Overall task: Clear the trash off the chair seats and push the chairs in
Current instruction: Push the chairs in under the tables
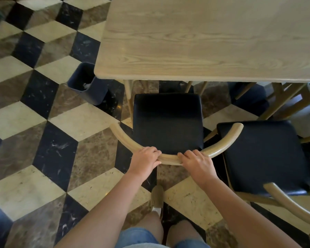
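Note:
A chair with a black padded seat (167, 120) and a curved pale wooden backrest (127, 140) stands in front of me, its seat's far edge just short of the table's near edge. No trash lies on the seat. My left hand (147, 159) and my right hand (197, 161) both grip the middle of the backrest, side by side. A second chair with a black seat (263, 156) stands to the right, further out from the table, its seat also bare. The pale wooden table (204, 36) fills the upper right.
A dark blue bin (87, 83) with white paper scraps inside stands on the floor by the table's left corner. The floor is patterned marble tile. More chair legs show under the table at the right. My own foot (157, 196) is just behind the chair.

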Demonstrator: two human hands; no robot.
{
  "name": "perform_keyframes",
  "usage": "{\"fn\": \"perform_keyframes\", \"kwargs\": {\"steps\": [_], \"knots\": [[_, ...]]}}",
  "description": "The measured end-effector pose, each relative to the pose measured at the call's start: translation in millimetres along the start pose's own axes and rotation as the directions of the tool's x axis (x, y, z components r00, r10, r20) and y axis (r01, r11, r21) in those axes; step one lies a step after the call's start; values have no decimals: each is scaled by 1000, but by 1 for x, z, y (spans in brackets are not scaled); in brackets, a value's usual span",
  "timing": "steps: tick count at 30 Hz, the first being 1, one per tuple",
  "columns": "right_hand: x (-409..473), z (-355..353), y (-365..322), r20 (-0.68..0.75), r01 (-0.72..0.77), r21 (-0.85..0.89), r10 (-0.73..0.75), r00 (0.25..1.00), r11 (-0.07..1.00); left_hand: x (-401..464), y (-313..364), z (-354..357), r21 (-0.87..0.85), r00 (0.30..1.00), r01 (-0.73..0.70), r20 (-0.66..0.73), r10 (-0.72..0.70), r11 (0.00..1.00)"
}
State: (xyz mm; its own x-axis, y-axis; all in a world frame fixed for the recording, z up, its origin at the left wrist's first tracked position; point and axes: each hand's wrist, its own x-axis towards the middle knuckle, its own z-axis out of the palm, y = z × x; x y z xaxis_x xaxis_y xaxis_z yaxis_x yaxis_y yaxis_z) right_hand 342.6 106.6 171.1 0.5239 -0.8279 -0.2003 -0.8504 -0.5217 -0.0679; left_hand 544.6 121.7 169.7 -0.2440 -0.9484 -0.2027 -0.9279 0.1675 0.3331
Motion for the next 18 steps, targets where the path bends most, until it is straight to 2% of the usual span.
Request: {"fn": "perform_keyframes", "kwargs": {"steps": [6,18], "knots": [[47,-12,6,-48,-12,21,13,999,1000,39,-23,-18,-13,1000,15,-20,-16,1000],[123,-29,26,33,22,5,-22,999,1000,106,-52,-41,-6,994,106,-25,-107,994]]}}
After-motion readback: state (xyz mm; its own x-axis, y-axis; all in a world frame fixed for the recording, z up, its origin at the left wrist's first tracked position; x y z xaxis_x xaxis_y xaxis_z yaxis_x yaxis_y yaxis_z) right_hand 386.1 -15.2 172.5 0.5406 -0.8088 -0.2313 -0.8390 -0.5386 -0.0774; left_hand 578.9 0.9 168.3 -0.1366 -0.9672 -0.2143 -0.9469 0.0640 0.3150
